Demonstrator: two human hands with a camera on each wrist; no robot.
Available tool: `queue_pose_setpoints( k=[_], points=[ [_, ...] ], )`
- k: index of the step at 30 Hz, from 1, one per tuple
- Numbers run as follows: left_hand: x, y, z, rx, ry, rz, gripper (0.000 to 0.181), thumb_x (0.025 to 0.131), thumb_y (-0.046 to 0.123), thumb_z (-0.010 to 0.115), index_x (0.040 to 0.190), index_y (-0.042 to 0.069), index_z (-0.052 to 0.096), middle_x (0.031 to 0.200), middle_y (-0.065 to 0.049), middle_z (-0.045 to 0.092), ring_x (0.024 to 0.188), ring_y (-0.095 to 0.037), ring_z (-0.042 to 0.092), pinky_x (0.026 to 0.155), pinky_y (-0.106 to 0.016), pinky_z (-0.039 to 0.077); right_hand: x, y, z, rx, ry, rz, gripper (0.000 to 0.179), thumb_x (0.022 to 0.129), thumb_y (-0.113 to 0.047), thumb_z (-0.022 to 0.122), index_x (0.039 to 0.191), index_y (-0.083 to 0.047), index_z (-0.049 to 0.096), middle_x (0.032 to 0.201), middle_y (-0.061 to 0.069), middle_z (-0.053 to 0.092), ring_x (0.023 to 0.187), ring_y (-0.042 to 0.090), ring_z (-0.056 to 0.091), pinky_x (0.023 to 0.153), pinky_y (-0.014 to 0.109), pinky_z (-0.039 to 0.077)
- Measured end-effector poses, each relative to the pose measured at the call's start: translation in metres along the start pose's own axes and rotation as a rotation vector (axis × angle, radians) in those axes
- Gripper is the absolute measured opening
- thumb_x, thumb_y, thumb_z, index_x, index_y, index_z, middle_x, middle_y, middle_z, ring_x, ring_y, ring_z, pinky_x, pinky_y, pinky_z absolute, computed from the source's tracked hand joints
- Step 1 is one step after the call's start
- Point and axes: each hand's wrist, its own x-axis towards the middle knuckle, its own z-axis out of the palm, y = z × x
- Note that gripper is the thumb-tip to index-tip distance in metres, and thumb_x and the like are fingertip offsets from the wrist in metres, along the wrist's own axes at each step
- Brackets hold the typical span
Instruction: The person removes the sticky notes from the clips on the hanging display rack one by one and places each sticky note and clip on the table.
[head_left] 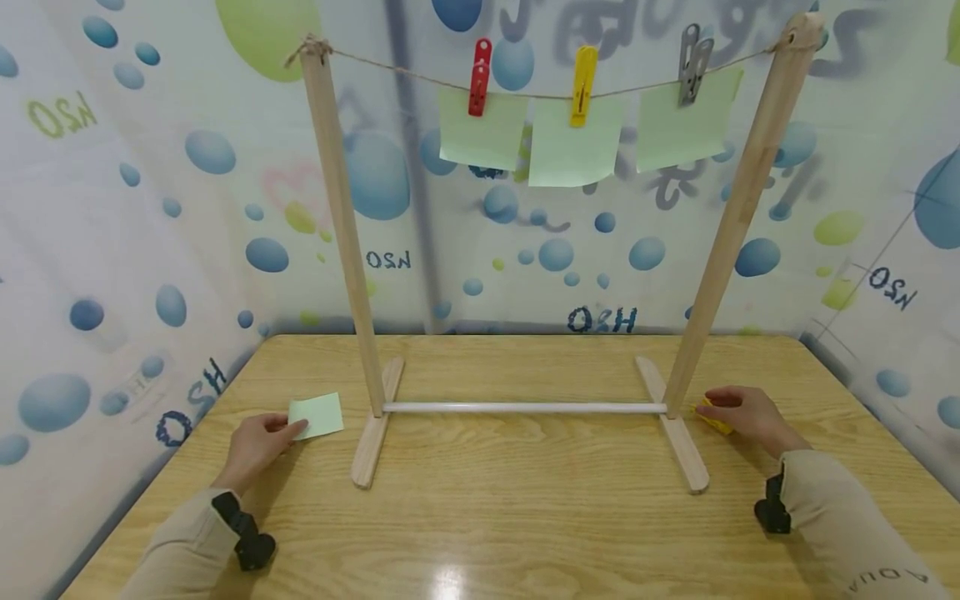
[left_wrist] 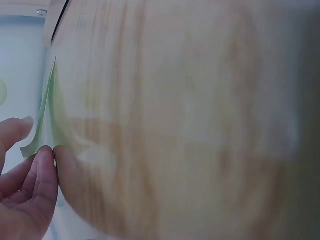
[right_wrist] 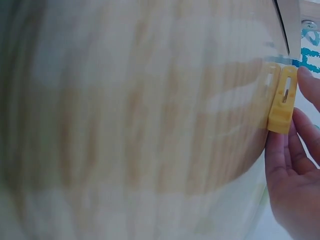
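Observation:
At the table's left side my left hand [head_left: 258, 446] is at a pale green square of paper [head_left: 318, 417]. In the left wrist view the near edge of the paper [left_wrist: 42, 120] curls up over the fingertips [left_wrist: 46, 155], while the thumb stands a little apart from it. To the right of the wooden stand [head_left: 372, 446], my right hand [head_left: 750, 417] holds a yellow clothespin [right_wrist: 283, 100] low at the tabletop. Its thumb is at one end of the clothespin and its fingertips are at the other.
A twine line [head_left: 405, 71] hangs between the stand's two posts. Red [head_left: 479, 79], yellow [head_left: 582, 87] and grey [head_left: 693, 67] clothespins hold three green papers [head_left: 576, 150] on it. Low down, a white rod [head_left: 525, 408] joins the feet. Printed curtains [head_left: 487, 275] stand behind the table [head_left: 517, 500].

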Motion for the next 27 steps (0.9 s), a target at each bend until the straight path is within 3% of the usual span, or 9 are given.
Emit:
queue_pose_setpoints(
  k=[8,14,22,27],
  points=[
    [-0.0004,0.0033,-0.0003,0.071,0.030,0.038,0.049,0.081,0.020,0.062,0.108,-0.019,0.050,0.089,-0.026,0.059,0.075,-0.025,0.056,0.057,-0.023,0.043,-0.0011,-0.0017,-0.0020,0.008,-0.004,0.008,0.058,0.084,-0.030,0.061,0.113,0.017,0.047,0.107,0.032,0.053,0.096,0.042,0.050,0.073,0.039,0.047],
    [0.0003,0.0022,0.0014,0.083,0.032,0.034,0.054,0.081,0.021,0.064,0.115,-0.016,0.045,0.095,-0.030,0.056,0.081,-0.034,0.056,0.059,-0.029,0.045,-0.0021,-0.0005,-0.0018,0.032,-0.012,0.010,0.056,0.084,-0.028,0.061,0.114,0.017,0.046,0.108,0.031,0.052,0.096,0.040,0.051,0.070,0.034,0.048],
    [-0.0009,0.0032,0.0034,0.083,0.055,0.026,0.051,0.080,0.018,0.065,0.113,-0.016,0.045,0.097,-0.030,0.054,0.085,-0.036,0.054,0.058,-0.027,0.044,0.0002,0.0016,-0.0047,0.043,-0.016,0.014,0.063,0.081,-0.032,0.064,0.115,0.018,0.045,0.105,0.029,0.054,0.096,0.039,0.051,0.067,0.027,0.047],
    [-0.0021,0.0036,0.0019,0.115,0.073,0.026,0.051,0.081,0.020,0.064,0.113,-0.015,0.045,0.100,-0.031,0.051,0.088,-0.039,0.052,0.064,-0.035,0.046,0.0009,0.0040,-0.0062,0.052,-0.017,0.019,0.065,0.081,-0.034,0.063,0.117,0.017,0.044,0.103,0.026,0.055,0.094,0.036,0.052,0.063,0.023,0.046]
  ],
)
